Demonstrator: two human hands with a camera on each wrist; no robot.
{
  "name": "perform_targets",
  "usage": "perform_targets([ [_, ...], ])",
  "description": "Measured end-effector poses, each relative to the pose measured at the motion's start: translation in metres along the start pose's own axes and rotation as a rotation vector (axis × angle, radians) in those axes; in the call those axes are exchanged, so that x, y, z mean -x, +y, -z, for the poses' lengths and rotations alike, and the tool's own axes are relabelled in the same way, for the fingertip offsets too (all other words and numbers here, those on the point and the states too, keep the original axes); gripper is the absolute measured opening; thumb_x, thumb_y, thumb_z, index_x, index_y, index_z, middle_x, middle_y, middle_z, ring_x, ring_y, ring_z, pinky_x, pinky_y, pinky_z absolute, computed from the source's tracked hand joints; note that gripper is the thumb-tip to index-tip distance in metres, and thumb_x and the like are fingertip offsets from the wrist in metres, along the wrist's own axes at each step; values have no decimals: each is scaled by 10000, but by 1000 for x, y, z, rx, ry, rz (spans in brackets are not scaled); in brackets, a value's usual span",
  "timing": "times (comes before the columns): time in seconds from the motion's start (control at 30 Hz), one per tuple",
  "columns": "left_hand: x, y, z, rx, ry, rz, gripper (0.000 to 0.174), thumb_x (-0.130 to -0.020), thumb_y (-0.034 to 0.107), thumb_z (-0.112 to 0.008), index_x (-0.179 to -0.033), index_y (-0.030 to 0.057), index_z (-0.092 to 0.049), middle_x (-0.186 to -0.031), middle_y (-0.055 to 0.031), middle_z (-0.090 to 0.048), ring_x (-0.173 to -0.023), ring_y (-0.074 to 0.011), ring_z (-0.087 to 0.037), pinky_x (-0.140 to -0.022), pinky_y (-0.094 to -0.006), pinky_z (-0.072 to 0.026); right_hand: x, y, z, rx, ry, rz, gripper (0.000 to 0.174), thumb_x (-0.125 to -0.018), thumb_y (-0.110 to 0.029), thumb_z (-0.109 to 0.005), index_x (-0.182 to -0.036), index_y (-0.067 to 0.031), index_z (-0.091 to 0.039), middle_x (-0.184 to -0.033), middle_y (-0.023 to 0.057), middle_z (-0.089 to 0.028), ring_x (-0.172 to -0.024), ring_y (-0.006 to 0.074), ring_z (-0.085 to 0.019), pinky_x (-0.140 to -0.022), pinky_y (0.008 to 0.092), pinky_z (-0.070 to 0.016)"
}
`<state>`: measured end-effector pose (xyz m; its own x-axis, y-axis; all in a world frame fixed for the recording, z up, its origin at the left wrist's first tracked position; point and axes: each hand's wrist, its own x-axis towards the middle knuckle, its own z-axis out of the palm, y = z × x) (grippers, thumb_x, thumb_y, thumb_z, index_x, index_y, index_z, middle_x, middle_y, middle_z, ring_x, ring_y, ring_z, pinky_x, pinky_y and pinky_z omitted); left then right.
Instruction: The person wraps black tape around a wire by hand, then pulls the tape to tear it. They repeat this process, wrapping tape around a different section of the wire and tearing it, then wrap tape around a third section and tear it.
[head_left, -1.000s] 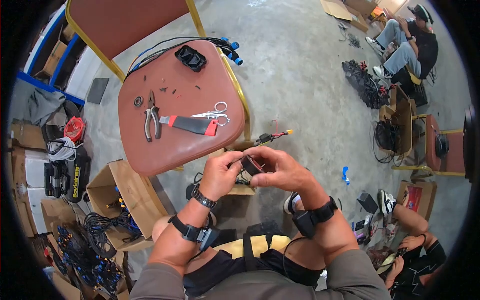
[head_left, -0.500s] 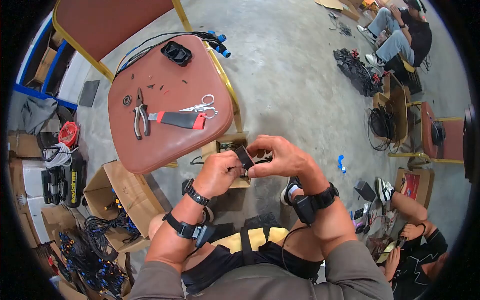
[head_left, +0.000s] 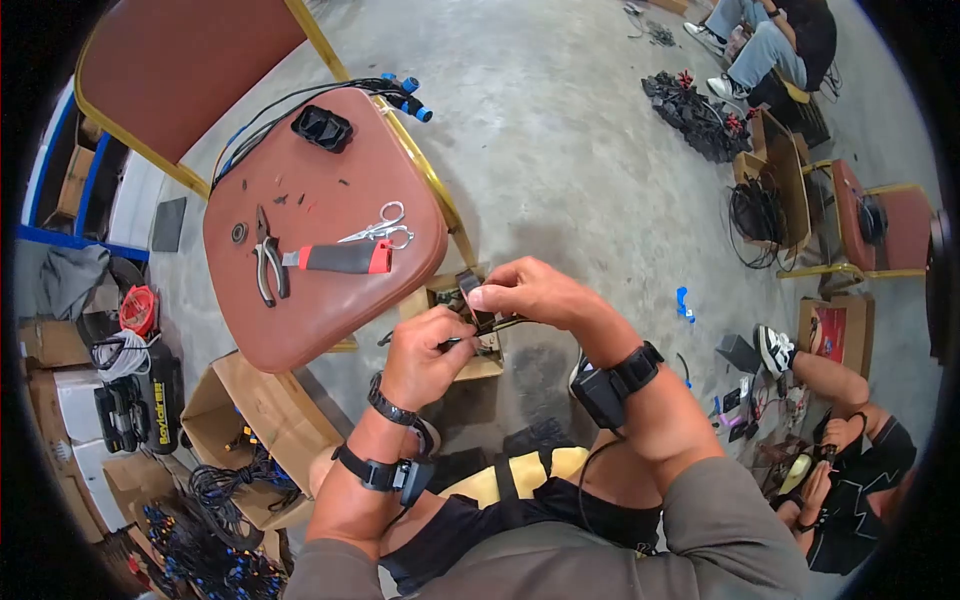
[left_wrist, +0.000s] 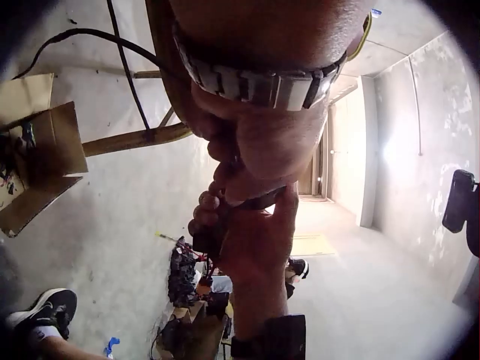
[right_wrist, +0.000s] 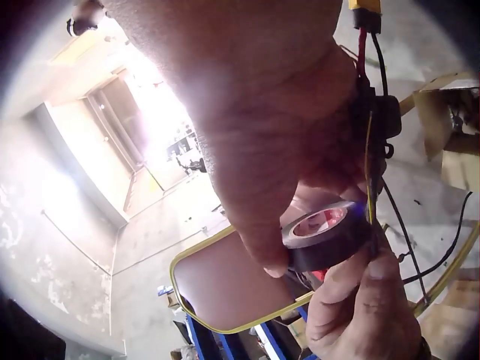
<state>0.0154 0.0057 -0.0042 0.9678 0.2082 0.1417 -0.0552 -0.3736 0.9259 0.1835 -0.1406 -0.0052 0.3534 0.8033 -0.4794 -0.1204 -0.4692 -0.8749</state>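
A roll of black electrical tape point(right_wrist: 330, 244) is gripped between the thumb and fingers of my right hand point(head_left: 535, 292). My left hand point(head_left: 425, 352), just to its left and nearer my body, pinches a thin dark cable point(right_wrist: 374, 244) between thumb and fingertips. In the right wrist view, the roll sits right beside that cable at the left fingertips point(right_wrist: 379, 270). Higher up hangs a yellow connector point(right_wrist: 366, 16) on red and black wires. My right hand covers part of the cable. In the left wrist view, both hands overlap and mostly hide the roll.
Pliers point(head_left: 266, 262), a red-and-black utility knife point(head_left: 345, 258), scissors point(head_left: 380, 228) and a black plastic housing point(head_left: 321, 128) lie on the chair seat point(head_left: 330, 310). Below my hands stands a small carton point(head_left: 485, 368). Cable-filled boxes point(head_left: 280, 410) stand left; two people sit at right.
The tape roll and my right hand have shifted up and left past my left fingers. My right fingers, spread around the roll earlier, now hold it more closely. The head view has shifted.
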Motion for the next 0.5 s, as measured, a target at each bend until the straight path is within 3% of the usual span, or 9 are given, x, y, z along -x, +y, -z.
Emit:
perform_targets([
  [0.13, -3, 9, -2, -80, 5, -40, 150, -742, -19, -762, -856, 9, -668, -764, -100, -649, -641, -205, -634, -584, -310, -489, -3, 0, 0, -7, -33, -32, 591, -904, -577, -625, -835, 3, -720, -732, 24, -606, -698, 119, -541, -634, 293, -426],
  [0.2, -5, 14, -4, -211, 22, -123, 193, -711, 6, -793, -859, 32, -673, -753, -110, -640, -650, -244, -621, -593, -326, -482, -2, -2, -1, 0, -4, -79, 740, -894, -685, -558, -694, 21, -653, -646, 48, -574, -630, 136, -522, -576, 314, -426],
  [0.23, -5, 14, -5, -240, 32, -140, 226, -703, 17, -800, -892, 46, -679, -766, -121, -641, -654, -291, -613, -590, -356, -480, -1, -4, -1, 0, 2, -75, 740, -894, -685, -558, -694, 21, -653, -646, 48, -574, -630, 136, -522, -576, 314, -426],
  [0.3, -4, 11, -9, -260, 53, -186, 231, -707, 15, -795, -905, 48, -680, -774, -121, -641, -664, -298, -616, -595, -366, -482, 1, -9, -2, 37, 8, -70, 792, -944, -695, -450, -665, 23, -634, -621, 67, -564, -617, 165, -530, -589, 339, -444],
  [0.43, -4, 13, -12, -310, 60, -226, 241, -721, 4, -777, -940, 49, -686, -798, -121, -642, -708, -316, -629, -625, -389, -494, -7, 3, -7, 201, 37, -44, 819, -984, -681, -361, -717, 36, -653, -626, 126, -572, -624, 258, -554, -642, 412, -476],
  [0.5, -4, 11, -13, -323, 47, -220, 231, -728, 4, -770, -941, 46, -690, -799, -122, -641, -714, -319, -629, -631, -389, -496, -11, 8, -8, 233, 67, -24, 800, -989, -668, -366, -727, 29, -659, -638, 128, -580, -627, 265, -551, -645, 417, -476],
])
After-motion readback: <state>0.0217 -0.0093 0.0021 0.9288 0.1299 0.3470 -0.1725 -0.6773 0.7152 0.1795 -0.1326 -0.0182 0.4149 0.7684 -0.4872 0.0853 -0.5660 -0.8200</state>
